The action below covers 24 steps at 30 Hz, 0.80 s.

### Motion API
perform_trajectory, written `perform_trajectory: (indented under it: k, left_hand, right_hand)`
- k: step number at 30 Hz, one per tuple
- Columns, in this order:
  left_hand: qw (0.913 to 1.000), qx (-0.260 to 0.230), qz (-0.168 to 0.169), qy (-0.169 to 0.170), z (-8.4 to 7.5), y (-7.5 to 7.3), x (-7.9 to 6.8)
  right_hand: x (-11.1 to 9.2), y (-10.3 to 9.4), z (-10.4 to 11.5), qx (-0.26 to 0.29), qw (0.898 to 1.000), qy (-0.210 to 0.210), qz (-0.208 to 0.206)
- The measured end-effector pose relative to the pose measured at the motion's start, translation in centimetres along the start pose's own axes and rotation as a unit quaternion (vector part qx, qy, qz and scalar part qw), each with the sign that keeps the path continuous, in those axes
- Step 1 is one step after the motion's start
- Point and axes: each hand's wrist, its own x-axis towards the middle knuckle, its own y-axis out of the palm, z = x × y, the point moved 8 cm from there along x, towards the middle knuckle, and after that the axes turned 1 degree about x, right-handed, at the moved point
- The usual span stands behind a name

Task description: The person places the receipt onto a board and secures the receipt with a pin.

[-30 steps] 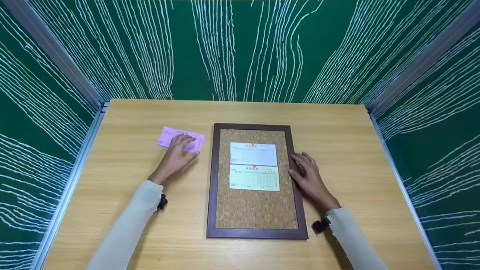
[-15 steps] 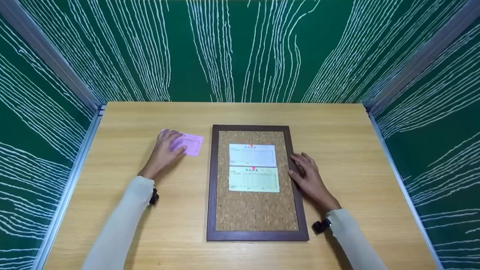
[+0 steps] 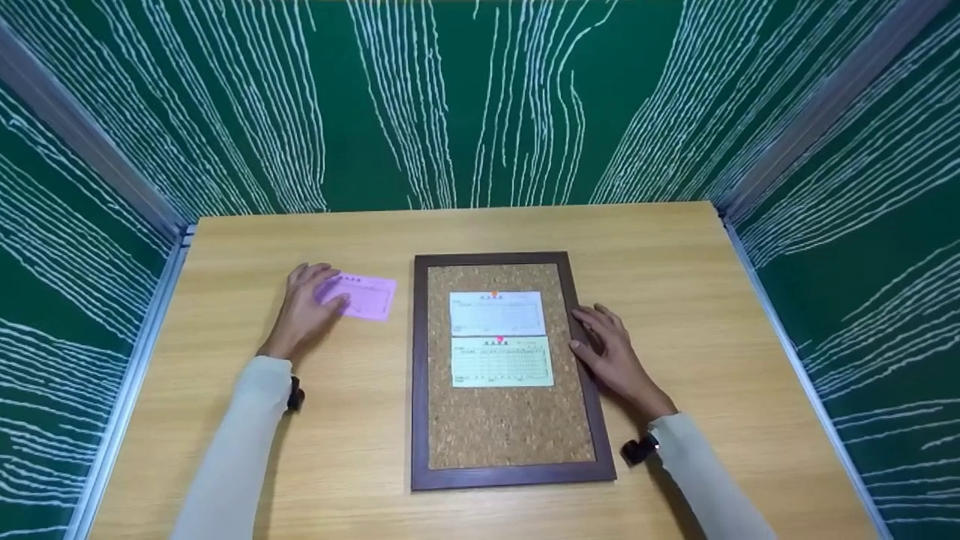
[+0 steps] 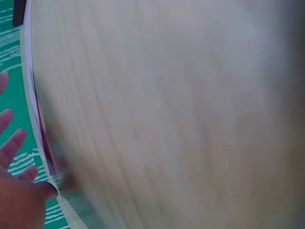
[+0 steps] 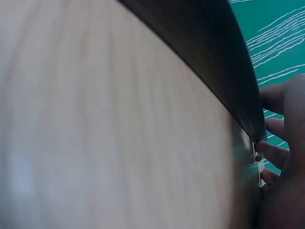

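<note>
My left hand is over the left end of a pink paper slip, which lies on the table left of the board. Its fingers and thumb are apart, as the left wrist view also shows, and they hide that end of the slip. A cork board with a dark brown frame lies in the middle. Pinned to it are a white slip with an orange pin, and below that a pale green slip with a pink pin. My right hand rests at the frame's right edge, fingers loosely bent.
The wooden table carries the board and slips. Green walls with white wavy lines enclose its back and sides. In the right wrist view a small brass-coloured round thing shows beside the right fingers and the frame.
My left hand has moved left across the pink slip, baring its right part. The slip and board keep their places relative to each other, the right hand stays, and the head view has shifted slightly.
</note>
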Motion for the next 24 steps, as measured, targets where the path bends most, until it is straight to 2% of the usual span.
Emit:
perform_trajectory:
  k: [7,13,16,24]
  left_hand:
    - [0.9994,-0.017,-0.023,-0.019,1.4,-0.9,0.4]
    - [0.9985,-0.011,-0.037,-0.038,2.0,-1.5,0.9]
    - [0.9977,0.003,-0.042,-0.053,2.2,-1.8,1.1]
    - [0.9938,0.087,-0.047,-0.051,2.0,-2.1,1.8]
  right_hand:
    - [0.2,0.0,0.0,-0.005,1.000,0.000,0.007]
    - [0.2,0.1,-0.1,0.005,1.000,0.001,0.013]
    - [0.1,0.0,0.0,0.010,1.000,0.000,0.013]
    - [0.1,0.1,0.0,-0.004,1.000,-0.008,0.012]
